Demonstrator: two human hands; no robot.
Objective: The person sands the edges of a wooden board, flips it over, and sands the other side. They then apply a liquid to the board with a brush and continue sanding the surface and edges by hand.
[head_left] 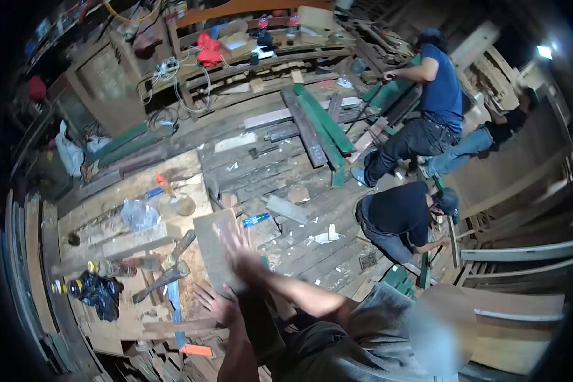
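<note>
The fingers of the right hand [237, 253], bare and slightly motion-blurred, were spread wide and nearly straight over the broad face of a flat, grey-brown board [218, 254] with a smooth-looking surface and straight edges; they were not closed around anything. The fingers of the left hand [219, 307] were also open and fanned, with the thumb raised near the board's long edge; whether that thumb touched the wood could not be told. The right forearm slanted in from the lower right, while the left one rose from the bottom. The board lay beneath the right fingers, its far end reaching beyond their tips, and just beside the left fingers, which pointed away from it over pale sawdust. Near them, two dark, worn tools [179, 249] [162, 281] lay on the rough wooden tabletop [111, 328], with a crumpled clear plastic bag [140, 214] and a shiny black plastic bag [100, 294] farther off. Past the board, a blue bottle [256, 220] lay on scuffed floor planks [286, 248]. Beyond it, a person in a dark top [398, 213] crouched, and a person in a blue shirt [442, 89] bent over green-painted timber [388, 95].
</note>
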